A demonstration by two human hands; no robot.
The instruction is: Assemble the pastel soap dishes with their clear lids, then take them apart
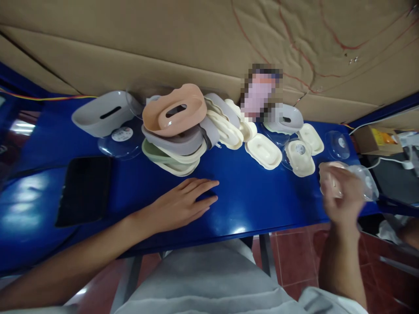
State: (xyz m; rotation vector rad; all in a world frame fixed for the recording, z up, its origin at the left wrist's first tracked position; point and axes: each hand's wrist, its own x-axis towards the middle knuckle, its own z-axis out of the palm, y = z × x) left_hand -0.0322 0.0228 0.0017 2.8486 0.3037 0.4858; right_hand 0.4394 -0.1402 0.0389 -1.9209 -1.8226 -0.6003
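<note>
My left hand (183, 206) rests on the blue tabletop (252, 200), fingers stretched out and apart, holding nothing. Just beyond it is a pile of plastic trays and box shells: a peach shell with an oval slot (193, 104), a grey-purple shell (178, 144) and a green tray (157, 155). At the right end, my right hand (345, 198) is smeared by motion over a pale peach tray (324, 174). Whether its fingers grip that tray I cannot make out. Beside this hand lies a clear plastic cover (369, 185).
Cream trays (264, 151) and another clear cover (337, 145) lie along the back. A grey shell (104, 114) and a labelled clear cover (119, 143) sit at left, near a black flat rectangular thing (85, 192). A cardboard box (375, 141) stands at far right.
</note>
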